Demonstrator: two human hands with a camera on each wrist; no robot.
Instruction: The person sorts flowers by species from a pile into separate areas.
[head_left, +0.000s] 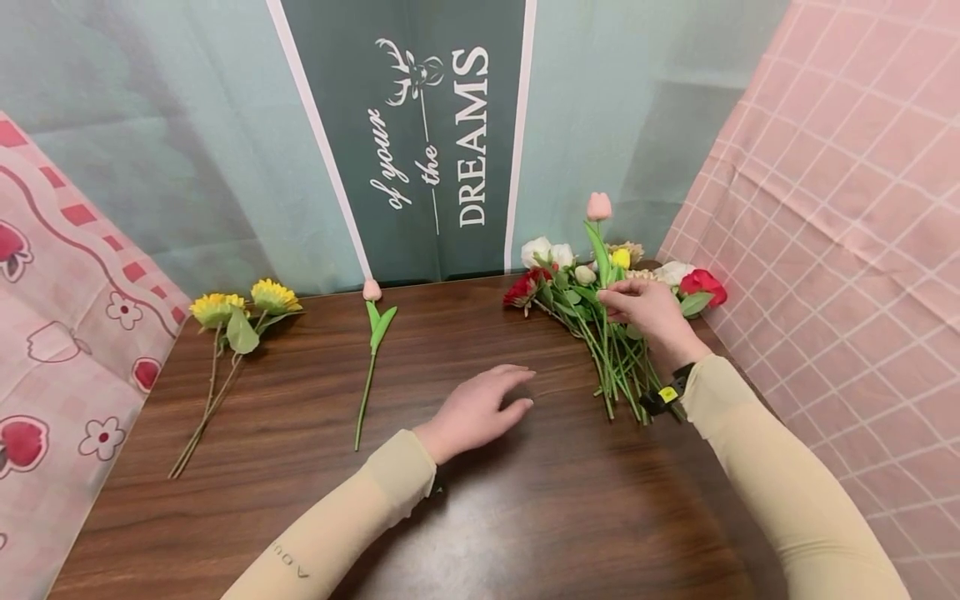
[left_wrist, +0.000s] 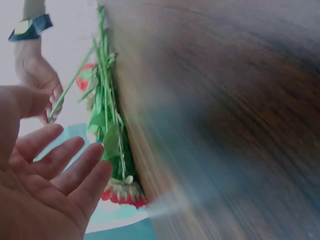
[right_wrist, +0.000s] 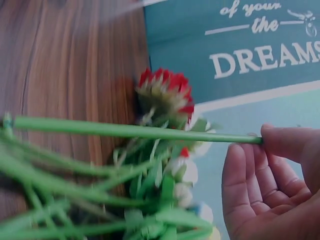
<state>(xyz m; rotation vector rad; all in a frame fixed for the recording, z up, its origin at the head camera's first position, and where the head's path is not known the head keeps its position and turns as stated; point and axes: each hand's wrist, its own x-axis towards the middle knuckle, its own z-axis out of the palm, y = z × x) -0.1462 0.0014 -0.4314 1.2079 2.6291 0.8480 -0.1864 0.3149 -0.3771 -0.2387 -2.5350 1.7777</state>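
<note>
My right hand [head_left: 647,313] pinches the green stem [right_wrist: 135,131] of a pink tulip [head_left: 598,207] between thumb and fingers. The tulip's head stands upright above the pile of artificial flowers [head_left: 573,296] at the right back of the table, its stem slanting down over the other stems. Red, white and yellow blooms make up that pile. My left hand [head_left: 474,410] hovers above the middle of the table with fingers spread and holds nothing. In the left wrist view its fingers [left_wrist: 65,165] are loosely bent, with the pile beyond them.
Another pink tulip [head_left: 372,291] lies on the brown wooden table [head_left: 300,500] left of centre. Two yellow sunflowers [head_left: 217,308] lie farther left, stems toward the front. A green printed cloth [head_left: 615,108] hangs behind; patterned pink cloths [head_left: 862,250] flank both sides.
</note>
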